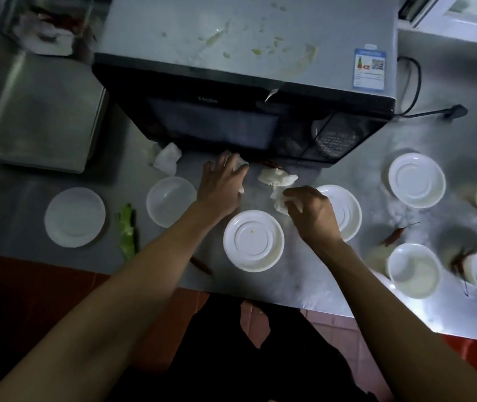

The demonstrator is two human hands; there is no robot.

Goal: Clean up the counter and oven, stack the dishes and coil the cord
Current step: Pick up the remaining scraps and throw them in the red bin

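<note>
A black microwave oven (231, 126) stands at the back of the steel counter (304, 282), its grey top smeared with green food scraps (260, 50). My left hand (222, 184) grips a crumpled white tissue (240, 165) just in front of the oven door. My right hand (309, 210) pinches another crumpled tissue (279, 200). A third tissue (276, 178) lies between the hands, a further one (167, 159) to the left. White dishes are scattered: a plate (75, 217), a bowl (170, 200), an upturned bowl (253, 240), others (417, 179) at right. The black cord (414, 82) trails beside the oven.
A steel tray or scale (34, 111) sits at the left. A green vegetable scrap (128, 227) and red chili pieces (393, 236) lie on the counter. More white bowls (414, 269) crowd the right side. The counter's front edge runs just below the upturned bowl, above red floor tiles.
</note>
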